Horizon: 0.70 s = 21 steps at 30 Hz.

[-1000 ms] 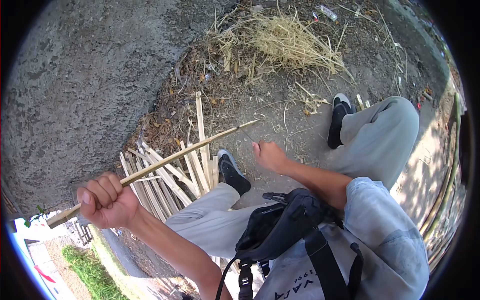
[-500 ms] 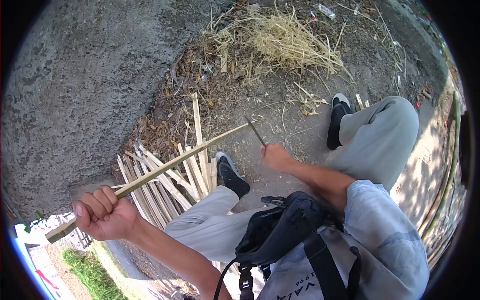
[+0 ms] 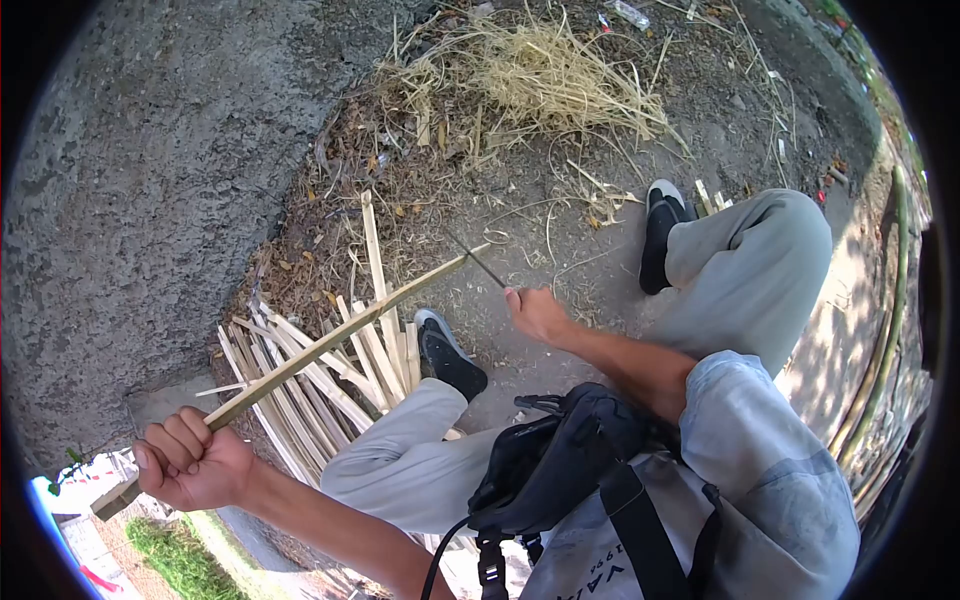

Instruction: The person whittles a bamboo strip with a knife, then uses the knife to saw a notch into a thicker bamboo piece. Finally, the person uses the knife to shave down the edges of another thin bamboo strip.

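My left hand (image 3: 195,460) is closed in a fist around a long bamboo strip (image 3: 330,338) near its lower end. The strip slants up to the right, above the pile of cut strips. In my right hand (image 3: 538,314) is a thin-bladed knife (image 3: 485,267), its handle hidden by my fingers. The dark blade crosses the strip close to the strip's far tip and seems to touch it. Between my feet and the wall, a pile of pale bamboo strips (image 3: 300,400) lies on the ground beside my left shoe (image 3: 450,352).
A heap of curly bamboo shavings (image 3: 560,80) lies ahead. The rough grey wall (image 3: 170,180) rises on the left. Long green poles (image 3: 885,330) run along the right side. A clear plastic bottle (image 3: 630,14) lies at the top. My black waist bag (image 3: 560,455) rests at my lap.
My left hand has moved a little down and left with the bamboo strip. The knife blade now crosses the strip near its tip, extending past it, where before it met the very end.
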Motion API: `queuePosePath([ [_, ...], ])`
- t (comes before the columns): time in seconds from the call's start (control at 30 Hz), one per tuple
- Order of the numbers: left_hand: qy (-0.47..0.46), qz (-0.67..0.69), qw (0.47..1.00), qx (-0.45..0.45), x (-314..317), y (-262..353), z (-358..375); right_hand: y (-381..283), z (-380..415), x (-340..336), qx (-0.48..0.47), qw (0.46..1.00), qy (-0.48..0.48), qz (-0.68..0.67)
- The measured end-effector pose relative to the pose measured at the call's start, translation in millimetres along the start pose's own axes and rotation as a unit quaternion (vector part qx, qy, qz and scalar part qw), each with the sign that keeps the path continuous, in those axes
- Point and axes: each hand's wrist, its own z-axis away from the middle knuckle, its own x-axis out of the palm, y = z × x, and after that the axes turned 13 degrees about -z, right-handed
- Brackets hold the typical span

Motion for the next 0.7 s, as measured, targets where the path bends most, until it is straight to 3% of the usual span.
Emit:
queuePosePath([
  [0.1,0.008,-0.006,1.0,-0.008,-5,-1,-1,-36,25,12,-0.074,0.997,-0.01,-0.035],
  [0.2,-0.009,-0.001,1.0,-0.004,-10,2,3,8,-1,9,0.039,0.999,0.007,0.007],
  [0.3,-0.011,-0.001,1.0,0.0,-1,3,5,6,-10,-9,0.046,0.998,-0.036,0.003],
  [0.4,0.032,-0.024,0.999,-0.004,3,3,4,-20,19,10,-0.039,0.999,-0.001,-0.016],
  [0.5,0.027,-0.01,1.0,-0.009,-5,5,7,-4,2,-2,0.049,0.998,-0.021,0.028],
  [0.63,0.035,-0.027,0.999,0.006,-9,5,12,0,-8,-10,0.021,0.999,-0.039,0.021],
  [0.7,0.077,-0.043,0.996,-0.003,-4,7,16,-33,21,-8,-0.007,0.999,-0.043,0.018],
])
